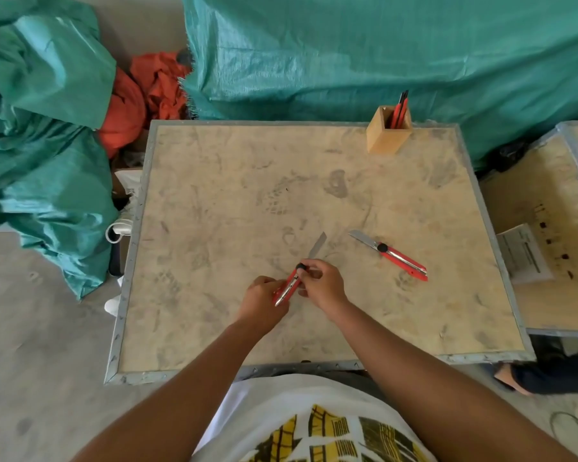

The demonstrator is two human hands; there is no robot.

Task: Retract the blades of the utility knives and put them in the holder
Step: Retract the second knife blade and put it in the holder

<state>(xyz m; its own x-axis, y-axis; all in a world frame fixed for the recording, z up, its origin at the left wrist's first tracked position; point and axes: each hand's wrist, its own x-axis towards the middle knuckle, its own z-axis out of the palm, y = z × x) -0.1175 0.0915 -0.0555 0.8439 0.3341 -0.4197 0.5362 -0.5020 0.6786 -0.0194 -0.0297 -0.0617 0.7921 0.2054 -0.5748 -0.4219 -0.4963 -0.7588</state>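
I hold a red utility knife (290, 285) over the wooden table (214, 195), its long blade pointing up and away. My left hand (262, 300) grips the rear of its handle. My right hand (321, 285) pinches the front of the handle by the black knob. A second red utility knife (402, 260) lies flat on the table to the right, blade out and pointing left. The wooden holder (386, 135) stands at the table's far edge with red knives (399, 111) upright in it.
Green tarps (347, 55) cover heaps behind and left of the table, with orange cloth (141, 95) between them. A second wooden crate top (554, 228) with a paper label sits on the right. Someone's foot (514, 378) is by the near right corner.
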